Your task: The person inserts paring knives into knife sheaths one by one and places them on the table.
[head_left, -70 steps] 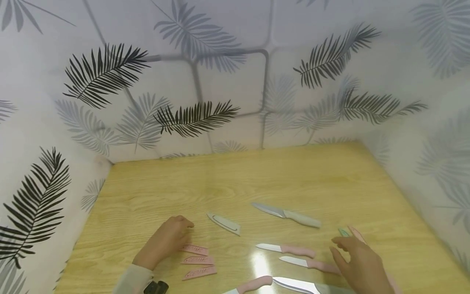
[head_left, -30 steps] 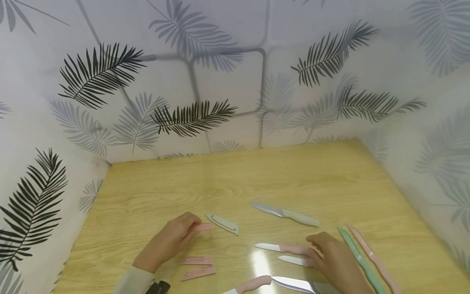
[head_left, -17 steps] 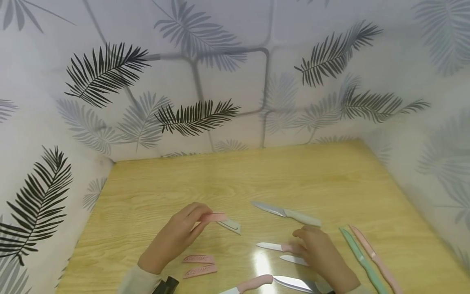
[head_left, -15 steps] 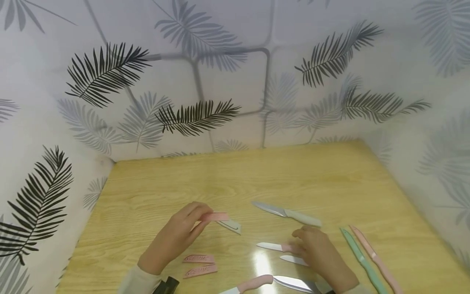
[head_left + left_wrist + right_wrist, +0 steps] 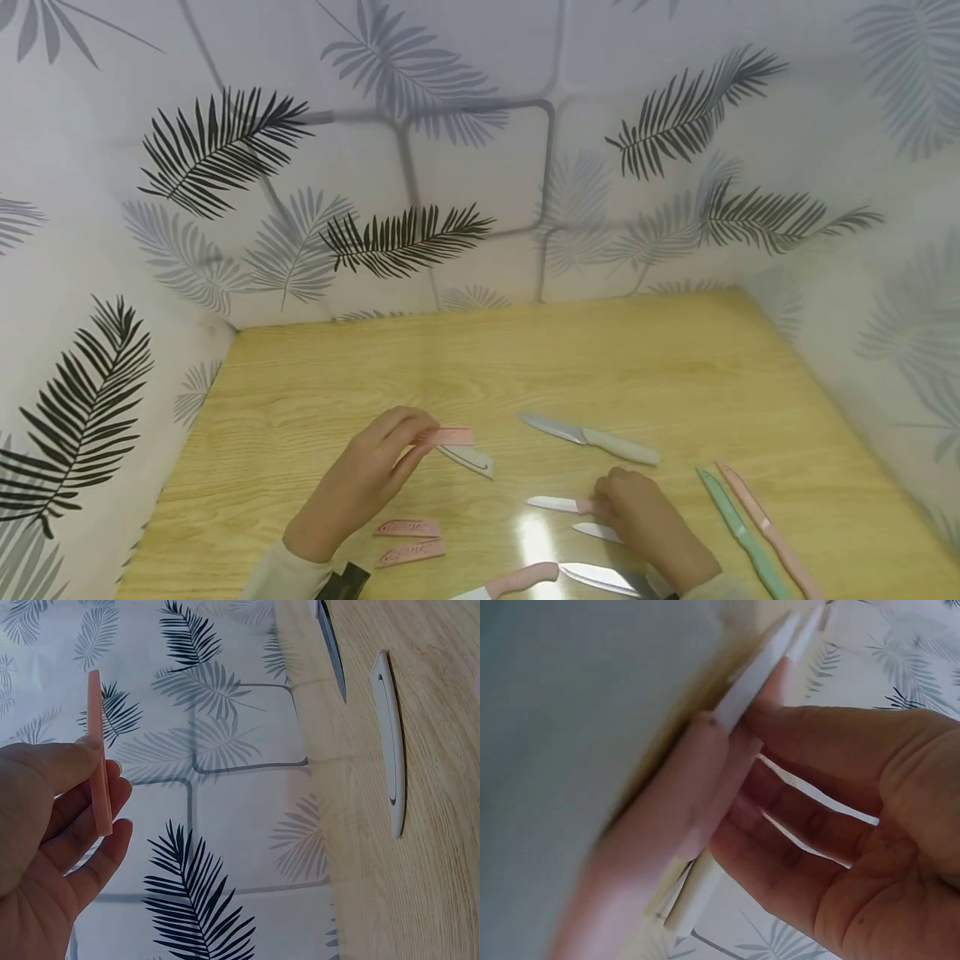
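Observation:
My left hand (image 5: 363, 475) pinches a pink knife sheath (image 5: 453, 437) between thumb and fingers, raised above the table. Edge-on, the same sheath (image 5: 95, 712) shows in the left wrist view. With thumb and fingertips, my right hand (image 5: 652, 525) grips the pink handle of a paring knife (image 5: 555, 503) with a white blade; its fingers hide much of that handle. Just below lies a second white-bladed paring knife (image 5: 596, 531), its handle covered by the hand. In the right wrist view, a pink handle (image 5: 660, 795) stands nearer the camera than the gripped one.
Two pink sheaths (image 5: 408, 528) lie near the left forearm. Behind the hands are a pale green sheath (image 5: 480, 463) and a pale-handled knife (image 5: 618, 447). A larger blade (image 5: 600, 577) and a pink-handled knife (image 5: 525, 577) lie in front. Green (image 5: 742, 533) and pink (image 5: 772, 529) long knives lie right.
My left hand has picked up the topmost pink sheath and carried it up and to the right. My right hand has moved left and taken hold of the upper paring knife's handle.

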`<state>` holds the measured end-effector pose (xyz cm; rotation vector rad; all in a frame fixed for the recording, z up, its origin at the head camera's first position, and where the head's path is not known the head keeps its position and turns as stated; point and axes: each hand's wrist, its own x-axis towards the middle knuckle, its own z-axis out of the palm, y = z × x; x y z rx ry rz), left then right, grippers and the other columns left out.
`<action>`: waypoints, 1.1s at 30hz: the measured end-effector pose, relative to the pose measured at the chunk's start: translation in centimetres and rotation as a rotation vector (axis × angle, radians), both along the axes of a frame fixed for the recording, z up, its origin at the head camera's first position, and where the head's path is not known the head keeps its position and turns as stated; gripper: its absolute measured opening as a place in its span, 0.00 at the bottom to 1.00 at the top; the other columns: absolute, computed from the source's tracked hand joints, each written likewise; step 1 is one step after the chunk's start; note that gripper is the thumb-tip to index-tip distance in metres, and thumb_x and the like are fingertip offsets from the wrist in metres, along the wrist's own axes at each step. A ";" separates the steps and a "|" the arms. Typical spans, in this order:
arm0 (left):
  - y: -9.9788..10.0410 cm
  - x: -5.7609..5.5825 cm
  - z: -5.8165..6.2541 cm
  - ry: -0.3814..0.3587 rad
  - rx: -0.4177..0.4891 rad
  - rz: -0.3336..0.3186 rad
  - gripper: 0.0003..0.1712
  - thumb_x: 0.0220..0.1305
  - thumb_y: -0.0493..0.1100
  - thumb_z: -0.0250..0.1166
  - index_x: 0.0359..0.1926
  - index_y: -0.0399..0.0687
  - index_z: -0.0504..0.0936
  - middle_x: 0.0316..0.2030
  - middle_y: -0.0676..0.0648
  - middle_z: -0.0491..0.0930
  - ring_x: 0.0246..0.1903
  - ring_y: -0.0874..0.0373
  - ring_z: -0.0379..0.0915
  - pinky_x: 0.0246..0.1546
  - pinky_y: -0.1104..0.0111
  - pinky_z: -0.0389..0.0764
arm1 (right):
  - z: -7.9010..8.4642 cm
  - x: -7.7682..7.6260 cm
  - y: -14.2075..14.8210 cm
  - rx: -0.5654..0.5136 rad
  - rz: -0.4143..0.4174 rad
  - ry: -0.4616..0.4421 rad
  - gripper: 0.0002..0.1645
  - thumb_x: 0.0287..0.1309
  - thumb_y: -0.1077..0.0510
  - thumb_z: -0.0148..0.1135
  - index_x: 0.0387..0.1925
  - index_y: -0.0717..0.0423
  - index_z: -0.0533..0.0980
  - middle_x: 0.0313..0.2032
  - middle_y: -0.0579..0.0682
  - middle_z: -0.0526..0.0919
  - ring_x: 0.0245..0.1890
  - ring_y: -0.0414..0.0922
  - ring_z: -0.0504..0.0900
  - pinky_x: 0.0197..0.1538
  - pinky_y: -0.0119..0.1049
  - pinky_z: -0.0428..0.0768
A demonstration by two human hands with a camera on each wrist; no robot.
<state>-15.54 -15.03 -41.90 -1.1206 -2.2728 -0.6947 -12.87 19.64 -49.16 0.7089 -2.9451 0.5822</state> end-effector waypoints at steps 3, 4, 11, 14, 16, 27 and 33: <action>0.2 -0.1 0.1 0.018 -0.002 -0.002 0.10 0.67 0.38 0.61 0.47 0.38 0.78 0.44 0.47 0.78 0.41 0.57 0.77 0.44 0.74 0.81 | -0.2 -0.1 0.0 0.024 -0.003 0.009 0.07 0.49 0.61 0.70 0.24 0.54 0.78 0.22 0.41 0.74 0.24 0.37 0.72 0.29 0.30 0.77; 0.3 -0.1 0.2 0.022 -0.002 -0.004 0.10 0.67 0.38 0.60 0.47 0.38 0.78 0.44 0.46 0.78 0.41 0.57 0.77 0.44 0.74 0.81 | -0.2 -0.2 0.0 0.027 -0.006 0.007 0.07 0.50 0.61 0.70 0.24 0.54 0.78 0.22 0.41 0.74 0.23 0.37 0.72 0.29 0.30 0.77; 0.5 0.1 0.3 -0.010 -0.006 0.015 0.11 0.65 0.37 0.62 0.47 0.39 0.79 0.45 0.47 0.78 0.45 0.56 0.76 0.46 0.71 0.80 | 0.1 -0.4 0.0 0.017 0.013 -0.030 0.11 0.54 0.60 0.67 0.19 0.53 0.76 0.19 0.40 0.72 0.20 0.34 0.68 0.25 0.29 0.73; 0.6 0.1 0.3 0.005 0.000 0.018 0.10 0.66 0.37 0.61 0.47 0.39 0.79 0.44 0.47 0.79 0.44 0.56 0.76 0.46 0.69 0.81 | 0.4 -0.5 0.0 0.011 0.013 -0.026 0.13 0.55 0.59 0.67 0.17 0.53 0.75 0.18 0.39 0.69 0.19 0.33 0.65 0.23 0.26 0.70; 0.7 0.1 0.2 0.017 0.004 0.015 0.10 0.66 0.37 0.61 0.47 0.39 0.79 0.43 0.47 0.79 0.44 0.56 0.77 0.45 0.69 0.81 | 0.9 -0.5 -0.1 0.020 0.016 0.010 0.14 0.54 0.60 0.68 0.17 0.52 0.75 0.17 0.38 0.67 0.19 0.33 0.62 0.22 0.25 0.68; 1.2 0.0 0.2 0.066 -0.007 0.003 0.10 0.69 0.39 0.57 0.47 0.38 0.79 0.43 0.47 0.79 0.43 0.55 0.77 0.45 0.70 0.81 | 6.2 0.1 -0.7 -0.067 0.148 0.496 0.15 0.35 0.72 0.75 0.26 0.58 0.78 0.25 0.45 0.79 0.22 0.37 0.76 0.26 0.21 0.78; 1.7 0.0 0.1 0.069 -0.010 -0.012 0.10 0.70 0.39 0.56 0.46 0.37 0.79 0.42 0.46 0.79 0.42 0.56 0.77 0.45 0.71 0.81 | 7.9 0.6 -1.2 -0.075 0.176 0.548 0.18 0.32 0.72 0.75 0.30 0.60 0.80 0.27 0.46 0.80 0.24 0.38 0.78 0.29 0.22 0.80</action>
